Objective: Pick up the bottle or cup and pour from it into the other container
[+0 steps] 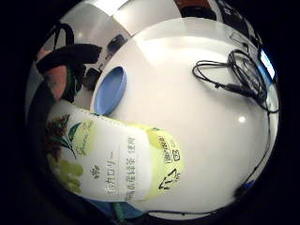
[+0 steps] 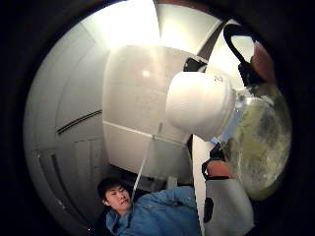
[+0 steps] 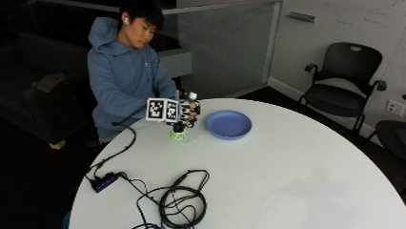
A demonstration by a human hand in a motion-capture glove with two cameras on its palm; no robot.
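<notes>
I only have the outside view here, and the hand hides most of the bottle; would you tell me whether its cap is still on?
Observer: Yes, the thumb side palm view shows a white cap seated on the bottle.
Operator: Thanks. What is on its label?
Observer: The little finger side palm view shows a white and green label with a leaf drawing and printed text.
Operator: Is anything in the blue bowl?
Observer: From that same view the blue bowl is seen nearly edge-on, so I cannot tell; the outside view shows nothing in it.
</notes>
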